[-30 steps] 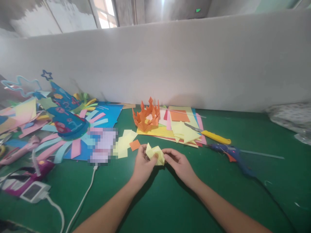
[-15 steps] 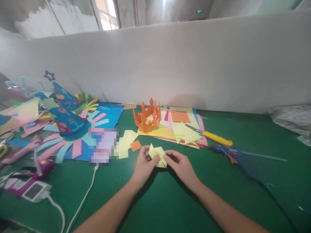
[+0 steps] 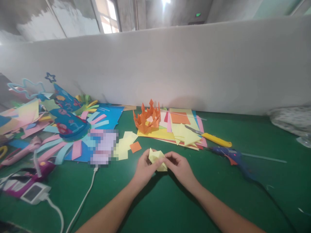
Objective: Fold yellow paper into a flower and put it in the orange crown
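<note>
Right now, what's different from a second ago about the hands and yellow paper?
The left hand slid its thumb across the yellow paper toward the right hand; the paper moved slightly away from the orange crown. Nothing was let go. The crown and blue glue gun stayed put.

A craft workshop, shown by the blue glue gun [image 3: 225, 152], yellow-handled knife [image 3: 217, 139] and coloured paper [image 3: 187, 134].

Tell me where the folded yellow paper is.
In the head view, the folded yellow paper is just below centre, held between the left hand and right hand, to the right of the small orange square.
</note>
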Demonstrator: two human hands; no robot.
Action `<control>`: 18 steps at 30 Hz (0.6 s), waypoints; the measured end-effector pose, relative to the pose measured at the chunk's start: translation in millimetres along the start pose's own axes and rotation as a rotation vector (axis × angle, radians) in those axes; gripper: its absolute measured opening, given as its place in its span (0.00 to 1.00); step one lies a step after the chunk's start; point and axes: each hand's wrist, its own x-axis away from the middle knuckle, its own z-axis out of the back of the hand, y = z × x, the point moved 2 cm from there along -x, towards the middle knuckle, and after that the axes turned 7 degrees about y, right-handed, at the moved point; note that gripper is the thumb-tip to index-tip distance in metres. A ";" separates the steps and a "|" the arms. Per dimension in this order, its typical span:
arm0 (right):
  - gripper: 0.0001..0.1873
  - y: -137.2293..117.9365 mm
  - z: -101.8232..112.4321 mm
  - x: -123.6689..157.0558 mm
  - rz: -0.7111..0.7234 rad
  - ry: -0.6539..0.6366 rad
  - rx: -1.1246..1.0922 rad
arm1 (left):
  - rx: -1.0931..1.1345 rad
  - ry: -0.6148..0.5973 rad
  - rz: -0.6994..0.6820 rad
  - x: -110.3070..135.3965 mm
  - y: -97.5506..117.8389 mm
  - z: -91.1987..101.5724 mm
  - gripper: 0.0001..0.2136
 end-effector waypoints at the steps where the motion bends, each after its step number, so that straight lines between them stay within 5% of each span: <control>1: 0.12 0.3 -0.2 0.2 -0.004 -0.008 -0.003 | -0.028 0.035 -0.016 -1.0 0.7 1.2 0.14; 7: 0.12 -0.4 0.3 1.7 -0.009 -0.014 -0.010 | -0.069 0.118 -0.023 -6.5 1.6 7.9 0.14; 18: 0.16 3.1 2.4 2.2 0.026 0.030 0.094 | 0.142 0.088 0.110 -6.2 -0.2 10.4 0.12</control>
